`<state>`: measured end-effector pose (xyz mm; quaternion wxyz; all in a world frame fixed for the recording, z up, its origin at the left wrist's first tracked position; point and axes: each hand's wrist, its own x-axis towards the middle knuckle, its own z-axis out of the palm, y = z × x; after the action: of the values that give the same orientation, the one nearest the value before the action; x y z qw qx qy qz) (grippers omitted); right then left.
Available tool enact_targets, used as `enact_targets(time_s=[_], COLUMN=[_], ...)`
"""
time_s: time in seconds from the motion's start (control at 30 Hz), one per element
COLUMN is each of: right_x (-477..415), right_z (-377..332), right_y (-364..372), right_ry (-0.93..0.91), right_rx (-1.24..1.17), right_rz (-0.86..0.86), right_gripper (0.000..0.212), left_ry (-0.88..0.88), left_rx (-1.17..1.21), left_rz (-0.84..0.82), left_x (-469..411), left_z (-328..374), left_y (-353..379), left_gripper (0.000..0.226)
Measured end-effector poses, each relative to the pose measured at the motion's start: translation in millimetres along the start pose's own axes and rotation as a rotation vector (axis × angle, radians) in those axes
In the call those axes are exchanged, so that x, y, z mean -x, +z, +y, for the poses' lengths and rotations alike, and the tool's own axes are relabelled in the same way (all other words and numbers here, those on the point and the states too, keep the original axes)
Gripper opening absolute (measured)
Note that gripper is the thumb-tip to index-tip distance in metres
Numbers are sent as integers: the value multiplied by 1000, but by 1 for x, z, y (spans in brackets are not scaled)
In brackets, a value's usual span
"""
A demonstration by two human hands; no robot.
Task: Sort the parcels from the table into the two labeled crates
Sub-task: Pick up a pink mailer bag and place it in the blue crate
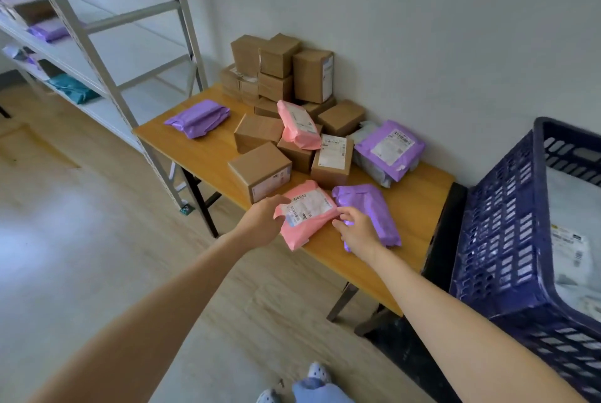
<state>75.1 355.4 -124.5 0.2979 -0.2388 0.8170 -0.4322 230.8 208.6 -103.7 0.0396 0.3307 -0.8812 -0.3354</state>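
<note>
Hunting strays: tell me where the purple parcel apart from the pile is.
Head view: the purple parcel lies on the table, far left, left of the brown boxes, near the shelving rack.

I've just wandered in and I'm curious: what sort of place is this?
Likely a parcel sorting room: brown cardboard boxes and pink and purple plastic mailer bags on a wooden table, more parcels on a grey metal shelving rack, and a dark blue plastic crate beside it.

pink parcel [305, 217], purple parcel [374, 214], dark blue crate [500, 240], brown boxes [260, 171].
</note>
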Motion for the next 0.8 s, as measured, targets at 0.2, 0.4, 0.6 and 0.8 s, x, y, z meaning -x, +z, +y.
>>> enact_targets(time_s=[0.2, 0.4, 0.6, 0.8], right_x=[-22, -61, -101, -137], right_z=[26, 36, 47, 52], right_y=[24, 33, 33, 34], right_ry=[75, 20, -102, -120], right_rx=[64, 152, 327, 352], right_rz=[-16, -43, -108, -165], right_gripper=[33, 35, 55, 57], left_ry=[-87, -219, -481, -726], left_rx=[-102, -176, -69, 263], left_rz=[-169, -247, -234, -280], left_x=[-33, -69, -89, -100], left_z=[-31, -47, -55, -56], left_y=[17, 34, 62, 83], left_gripper=[46, 53, 65, 42])
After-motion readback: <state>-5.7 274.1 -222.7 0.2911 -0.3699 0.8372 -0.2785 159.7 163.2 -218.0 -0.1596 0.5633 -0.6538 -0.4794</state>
